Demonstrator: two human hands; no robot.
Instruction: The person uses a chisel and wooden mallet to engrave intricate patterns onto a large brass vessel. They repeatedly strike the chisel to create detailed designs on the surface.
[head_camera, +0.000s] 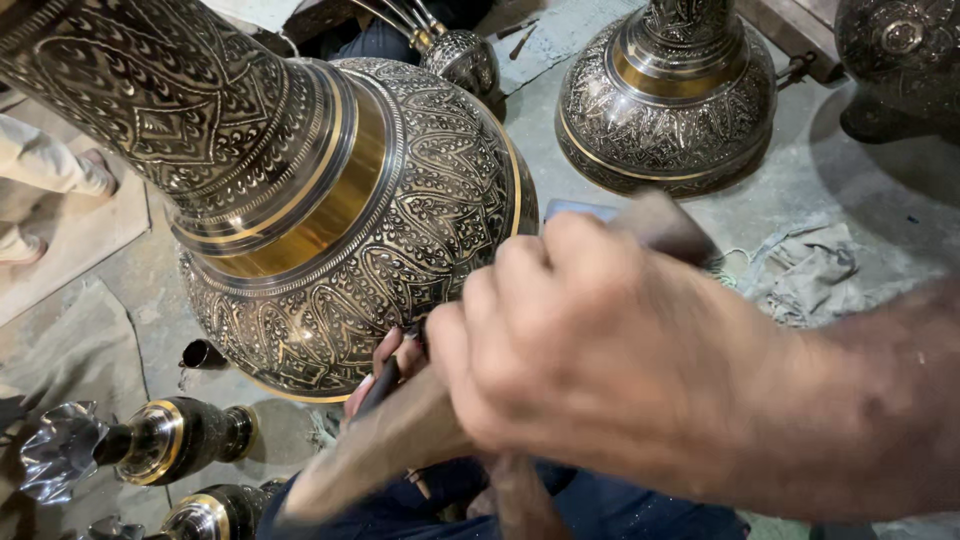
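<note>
Little free room: engraved brass vase (330, 210) fills centre, tilted, neck toward upper left, belly just beside both hands. Second vase (668, 110) upright at upper right, well apart; small vases (180, 440) lying at lower left.

Right hand (610, 370) in foreground, fingers curled tight around wooden mallet (400, 440), head blurred. Left hand (395, 365) mostly hidden behind it; fingertips (390, 350) pinched on thin dark chisel (380, 385), tip against vase belly near lower edge.

Grey concrete floor (860, 190), dusty. Crumpled rag (800, 270) at right. Cloth mat (60, 340) at left. Blue trousers (600, 510) below.
</note>
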